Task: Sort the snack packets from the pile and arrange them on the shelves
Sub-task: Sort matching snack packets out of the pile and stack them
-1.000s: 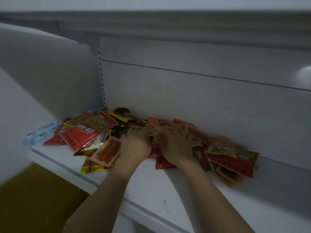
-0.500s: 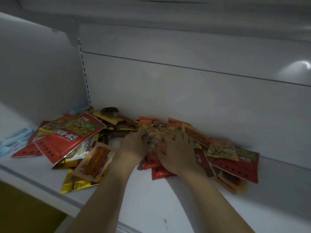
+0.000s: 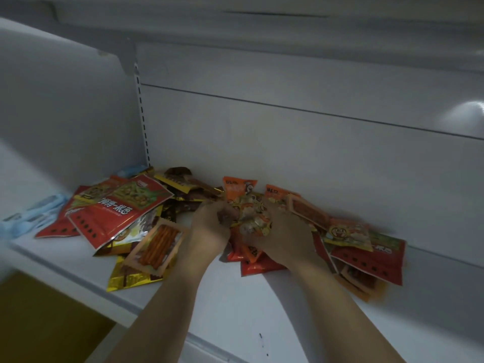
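A pile of snack packets lies on a white shelf [image 3: 235, 310] against its back panel. A large red packet [image 3: 115, 213] tops the left side, with a clear packet of orange sticks [image 3: 157, 244] and a gold packet [image 3: 131, 277] below it. Orange packets [image 3: 235, 188] stand at the back; a red packet [image 3: 366, 260] lies at the right. My left hand [image 3: 209, 226] and my right hand [image 3: 285, 239] meet in the middle of the pile, both closed on a small bunch of yellow-orange packets [image 3: 254, 216] held between them.
Pale blue packets [image 3: 34, 213] lie at the shelf's far left. A slotted upright [image 3: 142, 113] runs up the back corner. Another shelf [image 3: 262, 19] hangs overhead. A yellow-brown floor [image 3: 39, 323] shows below the shelf's front edge.
Both hands have gathered the small yellow-orange packets together and raised them slightly off the pile. The camera view shifted a little.
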Demonstrator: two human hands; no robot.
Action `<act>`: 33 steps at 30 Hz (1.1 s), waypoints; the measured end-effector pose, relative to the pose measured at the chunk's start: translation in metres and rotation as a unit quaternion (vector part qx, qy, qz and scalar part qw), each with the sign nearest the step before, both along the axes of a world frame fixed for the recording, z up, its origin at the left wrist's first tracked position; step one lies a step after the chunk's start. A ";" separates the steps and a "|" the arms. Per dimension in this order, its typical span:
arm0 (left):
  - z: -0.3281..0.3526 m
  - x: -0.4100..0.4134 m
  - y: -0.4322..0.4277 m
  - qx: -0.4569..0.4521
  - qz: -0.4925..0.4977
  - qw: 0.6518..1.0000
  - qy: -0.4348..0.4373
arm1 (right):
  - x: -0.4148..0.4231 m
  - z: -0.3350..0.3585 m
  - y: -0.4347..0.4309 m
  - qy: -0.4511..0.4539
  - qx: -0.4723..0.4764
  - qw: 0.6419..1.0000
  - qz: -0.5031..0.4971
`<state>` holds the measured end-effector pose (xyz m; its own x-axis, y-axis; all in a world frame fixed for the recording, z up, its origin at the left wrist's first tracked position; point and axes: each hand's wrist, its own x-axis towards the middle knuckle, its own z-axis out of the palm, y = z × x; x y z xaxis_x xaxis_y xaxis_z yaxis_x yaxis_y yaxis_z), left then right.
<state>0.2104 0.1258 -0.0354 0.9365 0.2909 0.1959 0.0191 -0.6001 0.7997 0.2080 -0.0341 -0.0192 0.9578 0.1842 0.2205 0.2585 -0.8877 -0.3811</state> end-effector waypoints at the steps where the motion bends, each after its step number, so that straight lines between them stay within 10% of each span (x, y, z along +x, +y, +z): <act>1: 0.001 -0.003 -0.002 -0.011 -0.007 1.000 -0.009 | -0.002 0.002 0.000 -0.002 0.013 1.000 0.010; 10: -0.001 -0.040 -0.003 -0.098 0.005 0.990 -0.097 | -0.019 0.024 -0.030 -0.235 0.236 0.937 -0.107; 17: -0.014 -0.057 -0.014 -0.193 -0.021 0.977 -0.093 | -0.021 0.011 -0.011 -0.105 0.370 0.923 -0.023; 24: -0.018 -0.056 -0.006 -0.148 0.000 0.988 -0.040 | -0.024 0.005 0.000 0.011 0.192 0.978 -0.079; 33: -0.028 -0.046 -0.003 -0.188 0.007 0.979 -0.081 | -0.028 -0.003 0.008 0.024 0.252 0.966 -0.058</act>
<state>0.1642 0.1228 -0.0630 0.8969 0.3845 0.2186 -0.1207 -0.2627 0.9573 0.1802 -0.0257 -0.0220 0.9769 -0.0443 0.2089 0.1396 -0.6075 -0.7820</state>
